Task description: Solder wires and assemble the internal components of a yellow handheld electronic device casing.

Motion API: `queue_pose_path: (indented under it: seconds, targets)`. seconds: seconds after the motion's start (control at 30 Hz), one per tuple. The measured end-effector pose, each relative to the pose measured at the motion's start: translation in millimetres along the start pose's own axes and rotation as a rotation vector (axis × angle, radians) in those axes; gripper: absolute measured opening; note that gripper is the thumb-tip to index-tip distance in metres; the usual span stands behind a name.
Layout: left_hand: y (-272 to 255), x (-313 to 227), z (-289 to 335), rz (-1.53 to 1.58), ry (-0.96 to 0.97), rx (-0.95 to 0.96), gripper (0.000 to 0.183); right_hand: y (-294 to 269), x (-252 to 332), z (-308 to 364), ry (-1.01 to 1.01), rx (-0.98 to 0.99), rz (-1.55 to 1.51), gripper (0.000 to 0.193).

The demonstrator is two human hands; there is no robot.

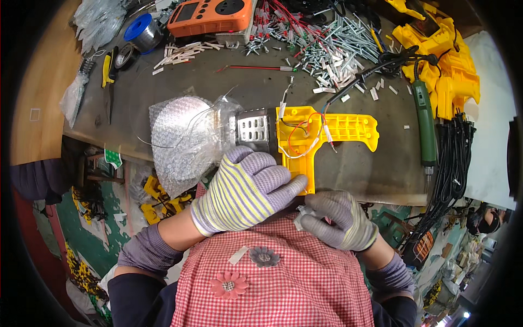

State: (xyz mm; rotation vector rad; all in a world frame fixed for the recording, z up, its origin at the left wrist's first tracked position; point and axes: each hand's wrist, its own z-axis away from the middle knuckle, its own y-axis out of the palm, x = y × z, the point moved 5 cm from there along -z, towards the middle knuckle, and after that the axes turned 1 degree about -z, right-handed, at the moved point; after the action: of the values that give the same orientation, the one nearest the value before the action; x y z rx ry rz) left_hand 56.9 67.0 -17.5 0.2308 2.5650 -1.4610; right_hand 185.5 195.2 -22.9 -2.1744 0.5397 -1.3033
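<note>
My left hand (pixel 245 188), in a striped knit glove, rests over the near end of a yellow plastic housing (pixel 340 126), fingers curled on it. The housing lies with its open side up; red, white and dark wires run inside it. A vented metal collar (pixel 252 129) joins it to a round head in bubble wrap (pixel 182 141). Just right of the housing's near end, my right hand (pixel 343 220), also gloved, is closed on a small whitish piece (pixel 301 218) held low, at the table's front edge. That piece's kind is unclear.
A green electric screwdriver (pixel 424 122) lies at the right beside bundled black cords (pixel 452 158) and yellow housings (pixel 447 65). Loose screws (pixel 348 43), white sleeves (pixel 188 53) and an orange multimeter (pixel 212 17) sit at the back. Yellow-handled pliers (pixel 109 82) and a solder spool (pixel 143 34) lie left.
</note>
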Motion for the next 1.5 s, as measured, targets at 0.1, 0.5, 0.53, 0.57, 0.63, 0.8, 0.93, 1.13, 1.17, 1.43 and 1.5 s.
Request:
queue_pose_path:
  seconds: [0.1, 0.5, 0.53, 0.57, 0.63, 0.8, 0.93, 1.13, 1.17, 1.43, 1.5]
  targets:
    - [5, 1, 5, 0.076, -0.01, -0.003, 0.036, 2, 4, -4, -0.098, -0.046, 0.139, 0.031]
    - [21, 2, 26, 0.242, -0.021, -0.093, 0.029, -25, -24, -51, 0.885, -0.156, -0.58, 0.023]
    - [22, 4, 26, 0.258, -0.026, -0.114, 0.03, -24, -23, -51, 0.82, -0.25, -0.511, 0.025]
    - [20, 3, 24, 0.248, -0.037, -0.11, 0.028, -19, -25, -42, 0.82, -0.246, -0.51, 0.025]
    - [20, 2, 24, 0.254, -0.034, -0.129, 0.026, -24, -20, -34, 0.503, -0.271, -0.101, 0.032]
    - [26, 7, 33, 0.544, -0.122, -0.222, 0.025, -17, -15, -35, 0.554, -0.284, -0.149, 0.033]
    - [26, 11, 30, 0.491, -0.115, -0.121, 0.021, -10, -12, -41, 0.523, -0.217, 0.062, 0.027]
    - [24, 10, 27, 0.487, -0.146, -0.109, 0.017, -11, -10, -40, 0.416, -0.232, 0.192, 0.023]
    - [24, 9, 27, 0.483, -0.143, -0.107, 0.019, -12, -12, -41, 0.416, -0.231, 0.192, 0.023]
    - [21, 11, 23, 0.444, -0.182, -0.082, 0.026, -1, -5, -45, 0.296, -0.165, 0.392, 0.023]
    - [24, 11, 26, 0.462, -0.169, -0.086, 0.028, 3, -11, -42, 0.286, -0.195, 0.36, 0.024]
